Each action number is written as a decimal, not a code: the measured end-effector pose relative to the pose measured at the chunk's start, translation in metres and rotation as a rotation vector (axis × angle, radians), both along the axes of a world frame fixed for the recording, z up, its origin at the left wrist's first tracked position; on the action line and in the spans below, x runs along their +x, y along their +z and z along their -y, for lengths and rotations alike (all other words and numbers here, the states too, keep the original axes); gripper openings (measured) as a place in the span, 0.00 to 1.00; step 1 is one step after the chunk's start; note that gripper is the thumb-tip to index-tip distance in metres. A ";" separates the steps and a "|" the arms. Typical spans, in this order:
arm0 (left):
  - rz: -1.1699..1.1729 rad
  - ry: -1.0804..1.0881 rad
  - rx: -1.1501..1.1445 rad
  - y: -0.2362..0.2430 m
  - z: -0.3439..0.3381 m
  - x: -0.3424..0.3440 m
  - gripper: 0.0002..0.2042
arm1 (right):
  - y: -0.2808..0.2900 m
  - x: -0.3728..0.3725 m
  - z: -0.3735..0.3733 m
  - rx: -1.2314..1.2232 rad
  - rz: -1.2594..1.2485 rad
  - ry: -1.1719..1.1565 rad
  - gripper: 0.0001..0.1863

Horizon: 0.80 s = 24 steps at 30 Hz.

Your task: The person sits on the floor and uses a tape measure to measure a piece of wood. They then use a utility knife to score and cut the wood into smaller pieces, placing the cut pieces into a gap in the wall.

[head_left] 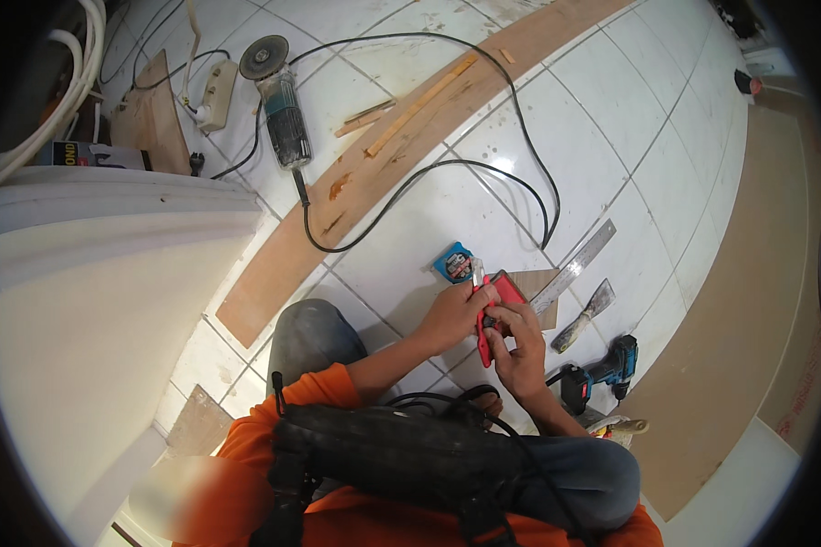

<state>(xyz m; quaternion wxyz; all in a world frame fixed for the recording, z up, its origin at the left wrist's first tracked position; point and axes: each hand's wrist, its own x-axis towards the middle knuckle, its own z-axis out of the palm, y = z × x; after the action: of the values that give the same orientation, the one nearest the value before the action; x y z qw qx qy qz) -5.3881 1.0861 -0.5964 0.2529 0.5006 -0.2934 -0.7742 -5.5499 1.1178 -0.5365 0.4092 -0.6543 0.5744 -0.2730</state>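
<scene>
My left hand [454,317] and my right hand [518,354] are together over the floor, both closed on a red utility knife [484,345]. Its pale metal tip points away from me, and the right fingers pinch a dark part on its side. Just beyond the left hand lies a blue tape measure [452,263]. A flat red piece [509,288] shows behind the right fingers, partly hidden, on a small wooden board [547,314]. Beside it a steel ruler [576,263] runs out to the upper right. Right of my right hand lies a putty knife [585,315].
A blue cordless drill [604,372] rests near my right knee. Farther off, an angle grinder [285,118] with a looping black cord [520,105] lies by a long wooden plank [287,251] bearing thin wood strips [421,102]. A power strip [216,97] is at far left.
</scene>
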 end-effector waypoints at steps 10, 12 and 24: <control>0.006 0.003 0.062 -0.003 -0.002 0.001 0.19 | -0.011 0.006 0.001 -0.026 -0.116 -0.010 0.15; -0.036 0.062 0.100 -0.004 -0.003 -0.001 0.19 | -0.011 0.008 0.002 0.029 -0.126 -0.050 0.15; -0.136 0.156 0.052 0.018 0.020 0.010 0.19 | -0.014 0.013 0.017 0.022 0.068 -0.132 0.15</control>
<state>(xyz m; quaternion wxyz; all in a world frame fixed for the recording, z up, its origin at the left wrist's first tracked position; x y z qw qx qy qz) -5.3777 1.0657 -0.5784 0.3185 0.4745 -0.2155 -0.7918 -5.5372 1.1012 -0.5502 0.4167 -0.6009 0.6050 -0.3150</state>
